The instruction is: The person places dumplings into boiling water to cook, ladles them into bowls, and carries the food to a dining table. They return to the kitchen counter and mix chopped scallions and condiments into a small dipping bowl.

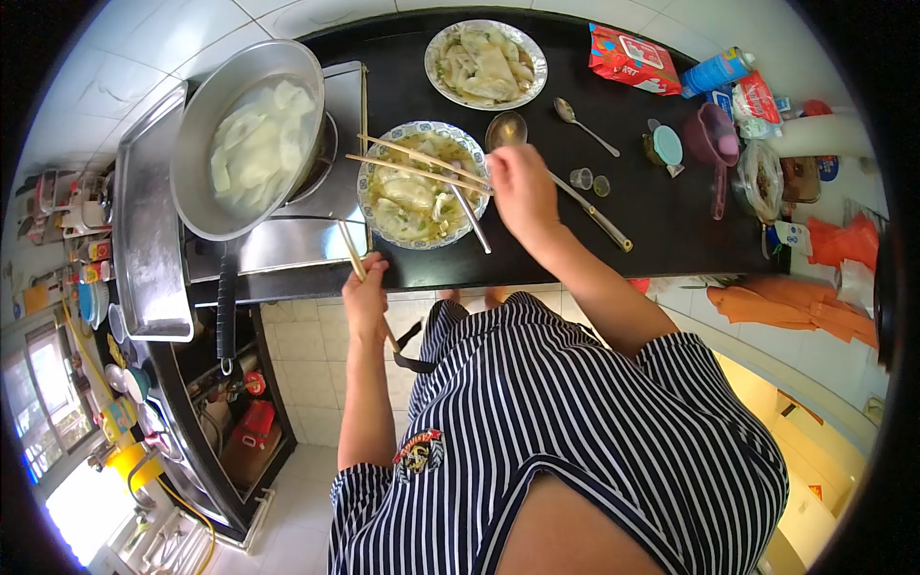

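A patterned bowl [364,206] of dumplings [407,192] in broth stands at the counter's front edge. Two wooden chopsticks [412,165] cross its top, and a metal spoon [471,218] leans over the rim. At the right rim, my right hand [522,187] is closed around the chopstick ends; its fingertips are partly hidden. Below the bowl's left side, my left hand [366,297] grips a long wooden-handled utensil [352,251], whose dark, curved end [414,364] hangs near the striped shirt.
A pot [187,182] of dumplings sits on the stove, its black handle [226,307] jutting forward. Behind is a second dish [433,72] of dumplings. Rightward lie a ladle [599,213], a small spoon [589,129], small cups [582,178], a red packet [632,59] and a purple scoop [714,134].
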Available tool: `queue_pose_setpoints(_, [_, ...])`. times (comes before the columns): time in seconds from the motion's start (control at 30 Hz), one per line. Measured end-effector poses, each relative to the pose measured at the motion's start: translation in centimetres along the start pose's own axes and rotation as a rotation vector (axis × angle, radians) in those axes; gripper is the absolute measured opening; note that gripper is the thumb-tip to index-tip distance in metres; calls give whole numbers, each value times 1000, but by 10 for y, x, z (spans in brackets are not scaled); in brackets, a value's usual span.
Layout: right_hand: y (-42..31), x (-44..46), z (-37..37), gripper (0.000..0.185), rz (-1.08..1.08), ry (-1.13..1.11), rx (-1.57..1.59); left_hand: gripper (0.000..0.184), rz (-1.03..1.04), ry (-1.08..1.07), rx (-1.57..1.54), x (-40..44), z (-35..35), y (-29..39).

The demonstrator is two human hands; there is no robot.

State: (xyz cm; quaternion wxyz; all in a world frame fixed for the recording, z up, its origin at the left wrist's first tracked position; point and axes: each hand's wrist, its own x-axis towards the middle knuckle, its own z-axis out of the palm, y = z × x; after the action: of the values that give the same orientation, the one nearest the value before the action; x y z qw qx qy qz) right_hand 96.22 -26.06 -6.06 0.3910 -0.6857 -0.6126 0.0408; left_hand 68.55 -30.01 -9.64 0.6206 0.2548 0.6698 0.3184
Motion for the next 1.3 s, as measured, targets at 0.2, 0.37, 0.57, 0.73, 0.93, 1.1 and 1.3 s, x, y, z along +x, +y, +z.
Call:
queue_pose_setpoints(0.2, [61, -5, 9, 29, 444, -323, 409, 47, 183, -46, -96, 13, 6, 25])
queue_pose_setpoints(0.37, [62, 9, 30, 35, 610, -476, 458, 51, 135, -154, -100, 18, 18, 38])
queue_pose_setpoints(0.57, [55, 8, 28, 29, 599, -451, 391, 44, 120, -97, -20, 21, 16, 39])
queue_pose_setpoints(0.73, [54, -14, 20, 29, 695, -456, 418, 41, 109, -97, 2, 19, 15, 38])
queue_pose_setpoints(0.93, [32, -44, 4, 27, 690, -502, 359, 39, 91, -50, -6, 15, -1, 35])
queue_pose_setpoints(1.1, [19, -61, -19, 24, 730, -596, 428, 39, 126, -35, 27, 2, 2, 29])
queue_pose_setpoints(1.3, [27, -62, -20, 28, 511, -588, 384, 39, 176, -4, 106, 2, 1, 27])
